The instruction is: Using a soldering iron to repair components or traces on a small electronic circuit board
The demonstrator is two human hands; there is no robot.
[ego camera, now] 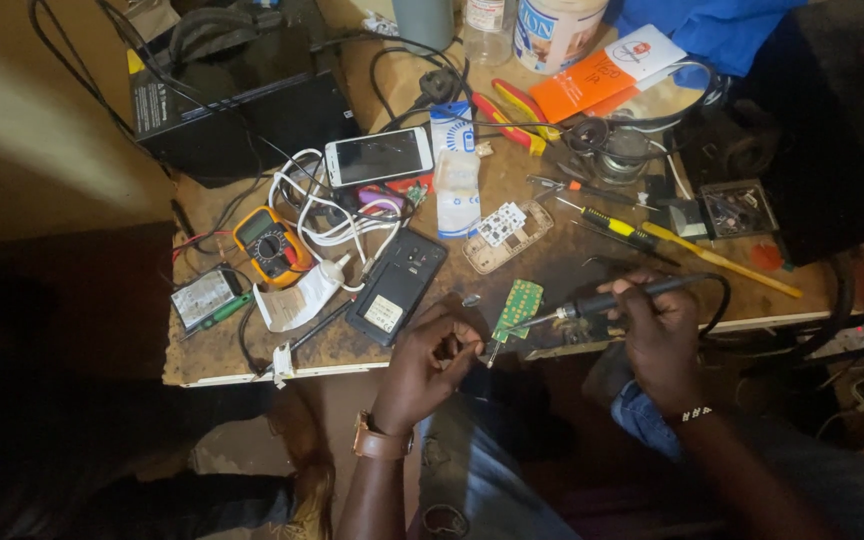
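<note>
While the right hand [660, 335] gripped the soldering iron [612, 298], tip at the green circuit board [518, 308], the left hand [430, 368] pinched something thin, probably solder. Steady tip contact seemed key.

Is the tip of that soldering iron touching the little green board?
Touching: the head view shows the soldering iron tip meeting the green board edge, no gap visible.

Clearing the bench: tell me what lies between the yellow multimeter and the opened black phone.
In the head view, a tangle of white cable and a white paper slip lie between the yellow multimeter and the black phone.
</note>
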